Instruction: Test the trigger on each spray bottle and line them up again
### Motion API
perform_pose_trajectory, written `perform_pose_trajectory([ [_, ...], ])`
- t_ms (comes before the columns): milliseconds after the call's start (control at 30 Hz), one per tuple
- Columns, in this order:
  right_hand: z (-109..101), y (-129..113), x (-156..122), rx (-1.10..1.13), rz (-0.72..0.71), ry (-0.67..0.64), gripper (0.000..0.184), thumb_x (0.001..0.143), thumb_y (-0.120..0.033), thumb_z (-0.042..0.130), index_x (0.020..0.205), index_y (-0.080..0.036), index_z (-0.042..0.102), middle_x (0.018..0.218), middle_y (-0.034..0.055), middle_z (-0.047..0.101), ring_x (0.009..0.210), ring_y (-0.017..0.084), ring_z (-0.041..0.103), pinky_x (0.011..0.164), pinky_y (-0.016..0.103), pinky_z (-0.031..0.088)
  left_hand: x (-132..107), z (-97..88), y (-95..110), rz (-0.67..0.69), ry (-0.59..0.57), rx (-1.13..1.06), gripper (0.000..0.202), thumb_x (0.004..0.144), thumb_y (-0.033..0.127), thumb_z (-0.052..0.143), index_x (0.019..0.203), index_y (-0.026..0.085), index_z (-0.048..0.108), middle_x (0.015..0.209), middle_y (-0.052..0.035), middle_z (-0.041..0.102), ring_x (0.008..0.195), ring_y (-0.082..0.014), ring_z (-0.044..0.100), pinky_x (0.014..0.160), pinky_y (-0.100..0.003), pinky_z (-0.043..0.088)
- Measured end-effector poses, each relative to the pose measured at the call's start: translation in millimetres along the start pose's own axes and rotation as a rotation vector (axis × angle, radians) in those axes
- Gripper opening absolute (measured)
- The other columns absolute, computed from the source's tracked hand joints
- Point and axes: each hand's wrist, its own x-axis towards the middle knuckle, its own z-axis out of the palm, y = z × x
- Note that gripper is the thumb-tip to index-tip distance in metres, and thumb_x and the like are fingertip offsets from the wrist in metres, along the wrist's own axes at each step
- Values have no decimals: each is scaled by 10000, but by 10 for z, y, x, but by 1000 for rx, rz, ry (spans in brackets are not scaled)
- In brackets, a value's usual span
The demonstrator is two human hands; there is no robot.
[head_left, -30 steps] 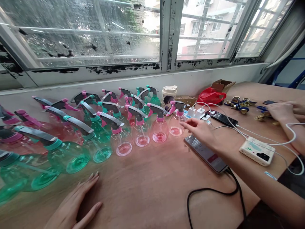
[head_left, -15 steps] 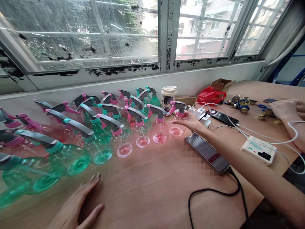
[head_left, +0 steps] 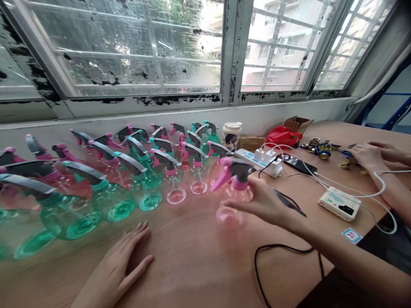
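My right hand (head_left: 261,203) is wrapped round a pink spray bottle (head_left: 240,194), its fingers mostly behind the clear body. The bottle is blurred, with its pink trigger pointing left, and I cannot tell whether its base touches the table. My left hand (head_left: 123,261) lies flat on the brown table (head_left: 183,265), fingers stretched and holding nothing. Close beyond it stand a green spray bottle (head_left: 114,205) and another green one (head_left: 73,220). Several more pink and green bottles fill the rows behind, with a pink bottle (head_left: 175,188) near the right end of the front row.
By the wall are a lidded paper cup (head_left: 231,136) and a red plastic bag (head_left: 283,137). A power strip (head_left: 257,159), a phone (head_left: 298,164), a white box (head_left: 338,203) and cables lie at right. Another person's hands (head_left: 369,154) are near metal parts (head_left: 321,147).
My right hand has drawn the pink spray bottle out of the row, toward me. The view has shifted a little left. My left hand still rests on the table.
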Motion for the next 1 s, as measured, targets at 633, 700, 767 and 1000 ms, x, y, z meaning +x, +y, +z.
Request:
perform_pose_trajectory([
  [633, 1316, -707, -182, -79, -239, -51, 415, 753, -629, 673, 796, -219, 627, 945, 111, 711, 973, 348, 623, 946, 565, 390, -45, -181, 369, -48, -150, -63, 463, 961, 424, 517, 1324, 138, 509, 1435, -164, 495, 1354, -302, 423, 1131, -509, 308],
  [700, 1220, -685, -182, -69, -233, -121, 380, 779, -606, 659, 845, -232, 644, 1036, 109, 695, 1048, 355, 597, 1006, 589, 347, -54, -176, 364, -45, -148, -62, 459, 960, 419, 516, 1325, 142, 505, 1442, -161, 488, 1359, -300, 418, 1135, -511, 301],
  [767, 1090, -639, -142, -31, -210, -237, 399, 771, -586, 681, 992, -255, 649, 1142, 101, 661, 1121, 356, 568, 1045, 591, 330, -61, -172, 358, -45, -152, -58, 451, 959, 412, 517, 1325, 148, 505, 1453, -157, 477, 1365, -299, 410, 1137, -508, 299],
  [1000, 886, -601, 212, 443, -147, -553, 870, 687, -452, 799, 1415, -317, 342, 1451, 78, 456, 1300, 291, 469, 1004, 417, 453, -70, -174, 355, -52, -177, -42, 470, 964, 410, 519, 1353, 149, 481, 1480, -153, 444, 1380, -293, 387, 1143, -508, 288],
])
